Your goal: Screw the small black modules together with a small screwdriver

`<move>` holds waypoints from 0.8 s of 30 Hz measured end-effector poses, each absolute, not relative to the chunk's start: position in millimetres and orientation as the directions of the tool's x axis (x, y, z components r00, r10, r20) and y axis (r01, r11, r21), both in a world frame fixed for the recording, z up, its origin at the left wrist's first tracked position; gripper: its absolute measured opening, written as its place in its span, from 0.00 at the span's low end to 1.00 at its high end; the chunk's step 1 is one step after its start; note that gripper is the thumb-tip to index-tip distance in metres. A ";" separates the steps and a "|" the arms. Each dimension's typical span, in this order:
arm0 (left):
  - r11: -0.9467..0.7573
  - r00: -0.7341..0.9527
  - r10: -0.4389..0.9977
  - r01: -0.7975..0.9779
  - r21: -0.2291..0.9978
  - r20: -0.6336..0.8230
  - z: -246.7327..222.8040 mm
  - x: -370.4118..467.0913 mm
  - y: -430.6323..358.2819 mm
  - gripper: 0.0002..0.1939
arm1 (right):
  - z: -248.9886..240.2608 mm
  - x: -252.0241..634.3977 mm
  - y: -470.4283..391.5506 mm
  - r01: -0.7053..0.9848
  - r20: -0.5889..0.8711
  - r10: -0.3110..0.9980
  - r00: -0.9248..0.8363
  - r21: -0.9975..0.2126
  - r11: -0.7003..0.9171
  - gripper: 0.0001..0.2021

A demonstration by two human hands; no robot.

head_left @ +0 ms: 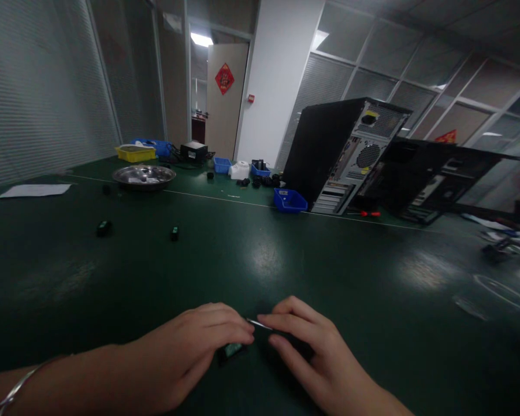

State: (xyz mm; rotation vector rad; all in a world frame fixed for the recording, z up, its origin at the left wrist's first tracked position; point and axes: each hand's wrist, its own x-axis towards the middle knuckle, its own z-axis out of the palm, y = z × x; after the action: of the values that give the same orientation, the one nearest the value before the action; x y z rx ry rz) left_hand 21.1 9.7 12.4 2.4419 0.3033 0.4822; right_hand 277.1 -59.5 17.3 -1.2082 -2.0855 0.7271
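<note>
My left hand comes in from the left, its fingers pressed together and curved over the table. Just below its fingertips lies a small black part with a green face, partly covered by the hand. My right hand pinches a thin silvery metal strip between thumb and fingers. The strip's other end reaches the left fingertips; whether they grip it is hard to tell. Two similar small black-and-green parts, one on the left and one nearer the middle, lie farther up the table.
The dark green table carries a round metal dish, a white paper and a yellow tray at the left. A blue bin stands beside a black computer tower. A red-handled tool lies at the right.
</note>
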 end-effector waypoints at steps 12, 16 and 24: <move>-0.733 0.874 0.468 0.299 0.611 0.133 7.5 26.9 12.5 0.16 | 20.0 279.2 -58.7 0.570 0.219 0.887 -0.407 -0.698 0.433 0.15; -0.707 0.814 0.560 0.369 0.603 0.158 0.8 24.9 16.9 0.12 | 23.6 278.5 -60.3 0.616 0.167 0.889 -0.426 -0.666 0.420 0.15; -0.670 0.774 0.610 0.388 0.632 0.172 2.4 24.7 13.3 0.16 | 20.2 276.5 -61.3 0.674 0.110 0.897 -0.428 -0.623 0.398 0.15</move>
State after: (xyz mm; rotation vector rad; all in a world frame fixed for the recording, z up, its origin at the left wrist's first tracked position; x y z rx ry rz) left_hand 24.7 13.3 2.4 2.3802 0.7427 0.5002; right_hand 276.5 -61.3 20.2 -1.3465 -2.2286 0.6983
